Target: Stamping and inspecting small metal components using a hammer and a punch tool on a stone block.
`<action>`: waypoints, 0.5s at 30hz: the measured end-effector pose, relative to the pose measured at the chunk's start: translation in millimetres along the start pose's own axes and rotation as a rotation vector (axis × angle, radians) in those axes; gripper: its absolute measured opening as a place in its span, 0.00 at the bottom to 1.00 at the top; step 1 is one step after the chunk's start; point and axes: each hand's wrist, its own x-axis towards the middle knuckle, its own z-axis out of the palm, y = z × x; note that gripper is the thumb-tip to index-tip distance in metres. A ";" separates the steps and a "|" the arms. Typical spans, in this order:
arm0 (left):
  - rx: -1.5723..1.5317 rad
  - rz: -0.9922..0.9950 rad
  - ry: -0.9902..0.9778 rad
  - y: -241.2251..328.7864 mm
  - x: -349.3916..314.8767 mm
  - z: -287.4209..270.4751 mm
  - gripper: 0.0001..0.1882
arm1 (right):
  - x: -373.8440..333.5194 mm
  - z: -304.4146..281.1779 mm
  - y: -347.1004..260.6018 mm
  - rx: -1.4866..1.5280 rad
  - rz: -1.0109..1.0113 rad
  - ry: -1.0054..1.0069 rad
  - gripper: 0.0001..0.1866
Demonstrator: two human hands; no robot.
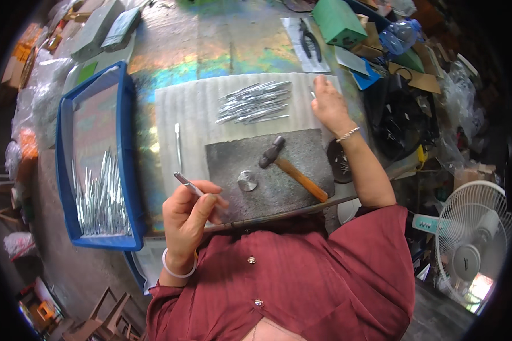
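My left hand (186, 213) pinches a slim silvery metal rod (185, 183) above the near left corner of a dark flat plate (233, 199). My right hand (331, 105) is at the far right of a pale foam sheet (190, 99), fingers closed; a thin silvery tip shows beside them, too small to name. Between the hands, a wooden-handled hammer (301, 179) and a round shiny metal piece (247, 181) rest on the plate. Beyond it lies a pile of similar rods (255, 102). One more rod (178, 145) lies alone on the foam's left side.
A blue tray (132, 125) on the left holds many metal rods (101, 199). Black-handled pliers (309, 45) lie at the far right, near a green box (338, 24). A dark round dish (340, 162) sits beneath my right forearm. A fan (469, 244) stands at right.
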 end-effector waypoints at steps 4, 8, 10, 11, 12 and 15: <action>0.036 -0.022 -0.028 5.2 2.1 7.7 0.09 | 4.8 14.2 6.6 -0.048 0.014 -0.095 0.15; 0.076 0.050 -0.062 2.8 6.0 11.9 0.09 | 4.5 -14.7 6.0 0.012 -0.020 -0.057 0.10; 0.073 0.055 -0.040 2.8 7.5 15.1 0.09 | -9.7 -46.2 -6.6 0.199 -0.130 0.097 0.11; 0.079 0.058 -0.040 0.8 8.4 17.2 0.09 | -19.2 -66.2 -18.0 0.302 -0.186 0.134 0.13; 0.087 0.061 -0.039 -1.6 8.8 17.2 0.10 | -30.8 -85.7 -33.3 0.448 -0.188 0.057 0.12; 0.070 0.039 -0.099 -6.4 11.4 17.2 0.13 | -68.0 -114.7 -61.4 0.882 -0.172 -0.242 0.09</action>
